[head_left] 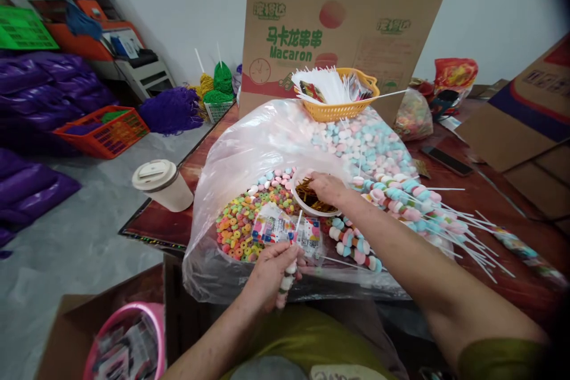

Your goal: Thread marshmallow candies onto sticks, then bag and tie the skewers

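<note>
My left hand [272, 270] is closed round a candy skewer [288, 276] in a printed clear wrapper [285, 230], held near the table's front edge. My right hand [325, 187] reaches forward with fingers pinched inside a white bowl [299, 200] of gold twist ties [312, 199]. The bowl sits on a big clear plastic bag [236, 160]. Left of the bowl lies a heap of coloured ring candies [238, 222]. Behind it are pink, white and blue marshmallows [363, 142]. Several finished marshmallow skewers [414, 208] lie fanned out to the right.
A yellow basket [338, 110] of white sticks rests on the bag before a tall Macaron carton [312, 18]. A lidded paper cup [162, 184] stands at the table's left corner. A phone [447, 160] lies at right. A pink bucket [129, 338] sits below left.
</note>
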Available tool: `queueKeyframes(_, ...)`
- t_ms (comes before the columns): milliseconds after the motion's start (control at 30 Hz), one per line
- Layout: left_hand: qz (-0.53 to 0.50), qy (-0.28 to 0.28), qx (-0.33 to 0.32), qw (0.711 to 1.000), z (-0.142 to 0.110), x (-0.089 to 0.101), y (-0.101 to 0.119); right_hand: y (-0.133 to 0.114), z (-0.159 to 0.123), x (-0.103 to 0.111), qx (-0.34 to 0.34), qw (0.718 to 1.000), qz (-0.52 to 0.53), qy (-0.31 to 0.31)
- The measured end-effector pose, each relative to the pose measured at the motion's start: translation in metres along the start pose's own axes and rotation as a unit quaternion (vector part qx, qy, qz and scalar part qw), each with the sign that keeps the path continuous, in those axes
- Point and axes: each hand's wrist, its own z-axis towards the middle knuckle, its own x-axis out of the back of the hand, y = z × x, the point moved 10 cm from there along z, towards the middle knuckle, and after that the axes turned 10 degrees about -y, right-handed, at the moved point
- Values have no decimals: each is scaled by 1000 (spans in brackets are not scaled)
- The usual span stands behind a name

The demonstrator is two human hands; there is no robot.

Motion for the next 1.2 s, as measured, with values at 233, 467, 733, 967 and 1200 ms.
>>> queueKeyframes(233, -19, 5, 5, 1000, 5, 5, -2, 18, -18, -1, -27, 999, 15, 7)
queueKeyframes(467, -26, -31, 8, 999, 11, -12, -3, 28, -33, 6, -72, 997, 29, 24)
queueKeyframes(733, -20, -4, 8, 1000, 2, -7, -2, 29, -49, 26, -56, 990, 86, 93)
queueKeyframes(967, -37, -19, 0, 999, 8, -11, 1, 39, -50, 28, -78, 976, 142, 147)
queueKeyframes(1200, -48, -3, 8, 999, 7, -7, 2, 22, -74, 41, -50, 964, 183, 189)
